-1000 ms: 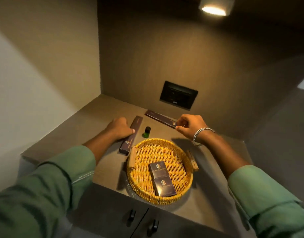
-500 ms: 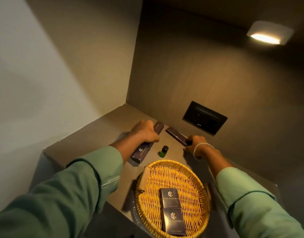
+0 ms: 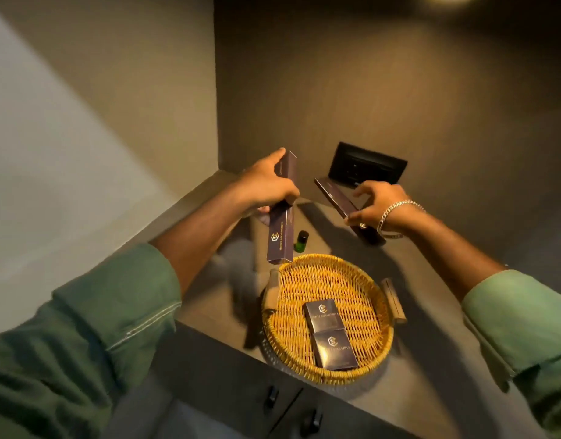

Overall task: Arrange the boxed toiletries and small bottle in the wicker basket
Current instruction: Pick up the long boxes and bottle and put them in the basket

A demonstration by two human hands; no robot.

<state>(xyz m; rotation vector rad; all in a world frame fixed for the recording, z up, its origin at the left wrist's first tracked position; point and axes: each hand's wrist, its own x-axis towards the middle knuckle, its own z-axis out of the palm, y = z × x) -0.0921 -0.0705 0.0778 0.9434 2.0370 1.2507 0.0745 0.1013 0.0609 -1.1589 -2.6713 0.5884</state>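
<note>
A round wicker basket [image 3: 291, 350] with two wooden handles sits at the counter's front edge. Two small dark boxes [image 3: 322, 315] [image 3: 335, 349] with gold logos lie side by side inside it. My left hand [image 3: 266, 185] grips a long dark box [image 3: 280, 236] around its upper half, held in the air with its lower end just above the basket's far left rim. My right hand [image 3: 375, 207] holds a second long dark box [image 3: 336, 198], also lifted, behind the basket. A small green bottle [image 3: 300, 241] with a black cap stands on the counter just behind the basket.
The grey counter [image 3: 424, 312] fills a corner niche with walls at left and back. A black socket panel [image 3: 367, 166] is set in the back wall. Cabinet doors with dark knobs [image 3: 272, 396] are below the counter's front edge.
Both hands have lifted their long boxes off the counter. The left box now hangs nearly upright over the basket's rim. The camera view has tilted and moved closer.
</note>
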